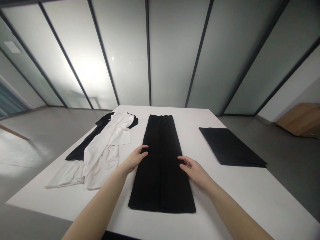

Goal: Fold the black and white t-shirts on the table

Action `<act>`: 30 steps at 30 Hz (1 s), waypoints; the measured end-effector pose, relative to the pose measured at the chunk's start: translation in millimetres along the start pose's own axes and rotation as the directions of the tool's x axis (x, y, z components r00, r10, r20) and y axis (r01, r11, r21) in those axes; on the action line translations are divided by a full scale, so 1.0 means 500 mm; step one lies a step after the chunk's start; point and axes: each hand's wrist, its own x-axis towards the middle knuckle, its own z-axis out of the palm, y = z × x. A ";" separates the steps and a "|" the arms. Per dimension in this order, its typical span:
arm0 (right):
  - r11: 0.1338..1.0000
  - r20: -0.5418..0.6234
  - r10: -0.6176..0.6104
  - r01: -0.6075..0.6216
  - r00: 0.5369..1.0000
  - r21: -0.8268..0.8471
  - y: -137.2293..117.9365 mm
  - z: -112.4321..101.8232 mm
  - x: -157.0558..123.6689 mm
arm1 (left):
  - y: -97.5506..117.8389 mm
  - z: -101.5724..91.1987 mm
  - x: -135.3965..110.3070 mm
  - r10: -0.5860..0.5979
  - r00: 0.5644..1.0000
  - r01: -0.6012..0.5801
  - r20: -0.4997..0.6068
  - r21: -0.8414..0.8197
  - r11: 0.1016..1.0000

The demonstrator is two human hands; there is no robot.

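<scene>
A long black garment (161,160), folded lengthwise into a narrow strip, lies flat down the middle of the white table (250,196). My left hand (135,158) rests on its left edge, fingers curled over the cloth. My right hand (192,168) lies on its right edge, fingers bent and touching the fabric. Both hands sit about halfway along the garment, on opposite sides.
A heap of white and black clothes (100,150) lies on the left of the table. A flat folded black cloth (231,146) sits at the right. Frosted glass panels with dark frames stand behind. A wooden bench (300,123) is at the far right on the grey floor.
</scene>
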 end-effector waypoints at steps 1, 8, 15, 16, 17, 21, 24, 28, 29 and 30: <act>0.999 -0.013 -0.001 0.001 1.000 0.044 0.002 0.003 0.002 | 0.000 0.000 0.002 -0.013 1.000 0.013 0.009 -0.017 1.000; 0.943 0.389 0.225 -0.300 0.893 0.143 -0.026 -0.038 -0.025 | 0.019 -0.059 -0.014 -0.115 0.942 0.025 0.314 0.277 0.961; 0.869 0.447 0.278 -0.421 0.850 0.259 -0.045 -0.068 -0.036 | 0.020 -0.078 -0.022 -0.319 0.871 0.285 0.373 0.143 0.948; 0.860 0.358 0.279 -0.397 0.891 0.320 -0.040 -0.058 -0.029 | 0.017 -0.069 -0.016 -0.291 0.917 0.279 0.274 0.084 0.957; 0.856 0.281 0.275 -0.367 0.920 0.364 -0.035 -0.047 -0.021 | 0.014 -0.059 -0.011 -0.260 0.949 0.257 0.182 0.039 0.966; 0.901 0.158 0.243 -0.283 0.957 0.330 -0.023 -0.017 -0.007 | 0.005 -0.038 -0.001 -0.177 0.977 0.172 0.118 0.050 0.984; 0.926 0.360 0.257 -0.336 0.897 0.174 -0.024 -0.034 -0.023 | 0.006 -0.053 -0.013 -0.240 0.874 0.164 0.423 0.208 0.964; 0.885 0.780 0.303 -0.465 0.547 -0.017 -0.025 -0.075 -0.049 | 0.017 -0.081 -0.035 -0.426 0.546 0.237 0.721 0.354 0.905; 0.882 0.775 0.296 -0.471 0.559 0.003 -0.024 -0.079 -0.050 | 0.020 -0.084 -0.037 -0.439 0.578 0.259 0.688 0.355 0.898; 0.885 0.717 0.288 -0.463 0.634 0.054 -0.024 -0.078 -0.047 | 0.022 -0.083 -0.037 -0.437 0.658 0.274 0.613 0.345 0.898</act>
